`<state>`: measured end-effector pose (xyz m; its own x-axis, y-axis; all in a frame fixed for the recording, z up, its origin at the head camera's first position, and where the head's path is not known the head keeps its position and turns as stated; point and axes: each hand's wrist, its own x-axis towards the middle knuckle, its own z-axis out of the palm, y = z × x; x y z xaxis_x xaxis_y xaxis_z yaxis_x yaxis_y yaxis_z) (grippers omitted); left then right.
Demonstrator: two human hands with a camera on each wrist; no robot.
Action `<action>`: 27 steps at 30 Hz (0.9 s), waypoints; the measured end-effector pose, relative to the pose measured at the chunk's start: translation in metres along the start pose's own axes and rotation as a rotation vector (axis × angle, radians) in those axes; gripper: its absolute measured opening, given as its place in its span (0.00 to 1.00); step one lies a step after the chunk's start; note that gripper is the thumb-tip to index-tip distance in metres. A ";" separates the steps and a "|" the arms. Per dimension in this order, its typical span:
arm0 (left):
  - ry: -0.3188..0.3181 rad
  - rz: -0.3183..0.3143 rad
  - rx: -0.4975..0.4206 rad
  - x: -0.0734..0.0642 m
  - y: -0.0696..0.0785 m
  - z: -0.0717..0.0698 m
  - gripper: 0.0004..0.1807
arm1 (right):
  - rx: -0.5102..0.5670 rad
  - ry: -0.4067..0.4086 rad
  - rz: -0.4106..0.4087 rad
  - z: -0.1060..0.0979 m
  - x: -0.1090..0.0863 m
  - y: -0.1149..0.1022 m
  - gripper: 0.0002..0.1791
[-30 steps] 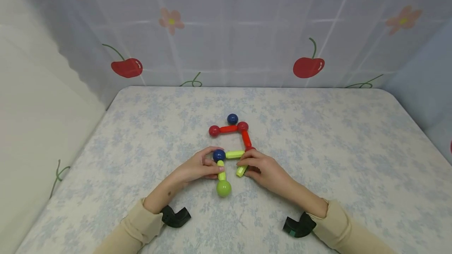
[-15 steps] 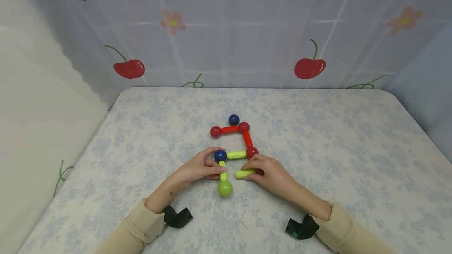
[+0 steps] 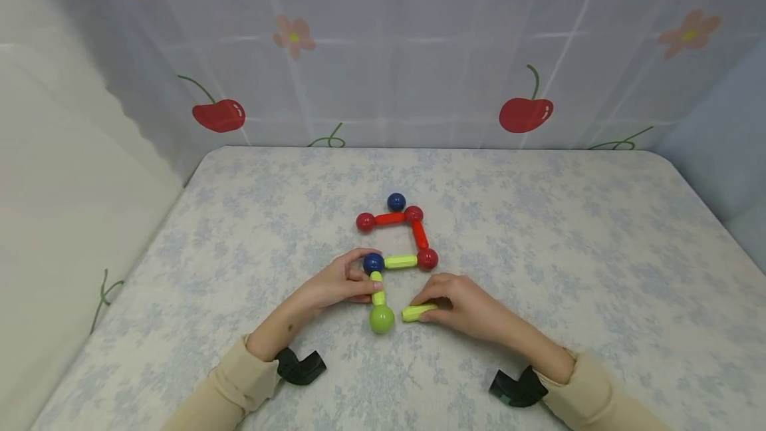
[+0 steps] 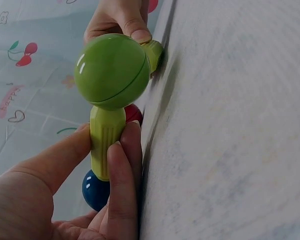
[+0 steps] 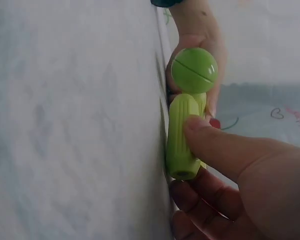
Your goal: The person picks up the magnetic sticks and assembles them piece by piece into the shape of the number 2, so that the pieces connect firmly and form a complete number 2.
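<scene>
My left hand (image 3: pixel 338 285) pinches a yellow-green rod (image 4: pixel 106 137) that joins a blue ball (image 3: pixel 374 263) to a green ball (image 3: pixel 381 319). From the blue ball another yellow-green rod (image 3: pixel 400 262) runs right to a red ball (image 3: pixel 427 259). Between thumb and fingers my right hand (image 3: pixel 463 304) pinches a loose yellow-green rod (image 5: pixel 182 135). Its free end lies just right of the green ball, with a small gap in the head view. The right fingers partly hide the rod's other end.
Red rods (image 3: pixel 420 235) and red balls (image 3: pixel 366 221) continue the chain behind. Another blue ball (image 3: pixel 396 202) sits at its far side, seemingly touching. The patterned tabletop (image 3: pixel 568 238) spreads around, with a printed curtain (image 3: pixel 383 52) at its back edge.
My right hand has drawn its rod away from the near red ball, toward me, turning it roughly sideways beside the green ball. The left hand has kept its grip.
</scene>
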<state>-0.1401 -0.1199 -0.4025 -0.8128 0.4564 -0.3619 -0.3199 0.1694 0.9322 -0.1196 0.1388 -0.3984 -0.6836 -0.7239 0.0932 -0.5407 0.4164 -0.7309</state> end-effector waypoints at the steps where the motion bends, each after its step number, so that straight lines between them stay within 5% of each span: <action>1: 0.001 0.000 0.000 0.000 0.000 0.000 0.36 | 0.007 0.001 -0.002 0.001 0.000 0.000 0.10; 10: 0.002 0.008 0.013 0.000 -0.001 0.001 0.36 | 0.061 0.041 0.013 0.013 0.001 -0.002 0.09; 21: 0.003 0.027 0.033 -0.001 0.000 0.001 0.37 | -0.051 -0.008 -0.009 0.010 -0.001 -0.006 0.13; 23: 0.007 0.053 0.096 -0.003 0.001 0.000 0.38 | -0.052 -0.003 0.001 0.010 -0.001 -0.005 0.12; 27: 0.054 0.145 0.369 -0.012 0.007 -0.002 0.42 | -0.039 0.008 0.011 0.010 -0.001 -0.006 0.12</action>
<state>-0.1331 -0.1257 -0.3917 -0.8641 0.4543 -0.2167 -0.0110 0.4133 0.9105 -0.1111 0.1312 -0.4014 -0.6932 -0.7150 0.0906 -0.5520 0.4458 -0.7047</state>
